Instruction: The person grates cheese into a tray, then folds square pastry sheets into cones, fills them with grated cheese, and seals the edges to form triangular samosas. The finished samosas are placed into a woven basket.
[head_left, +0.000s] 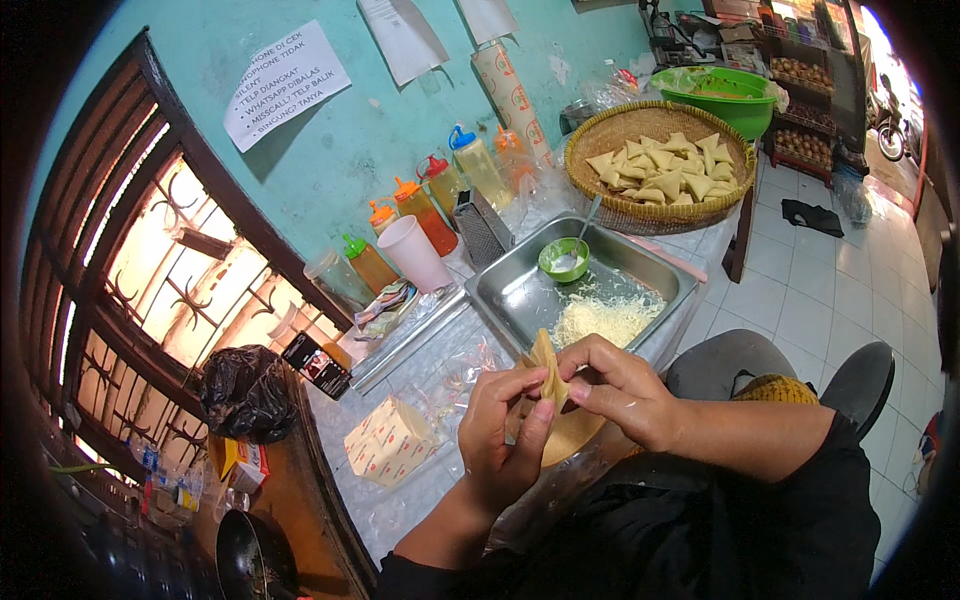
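Between both hands, just in front of my body, is a thin tan pastry wrapper (546, 362), folded and held upright. My left hand (502, 428) pinches it from the left with thumb and fingers. On the other side my right hand (622, 392) grips its edge. Below the hands lies a round tan stack of wrappers (572, 438), partly hidden by them. Beyond the fingers, a steel tray (497, 290) holds a heap of grated cheese (600, 320) and a small green bowl (562, 262) with a spoon and some white stuff in it.
A woven basket (588, 196) of folded triangular pastries stands at the far right, before a green basin (740, 112). Along the wall are squeeze bottles (424, 220), a box grater (482, 228) and a pink cup (414, 255). A wrapped block (388, 442) lies left of my hands.
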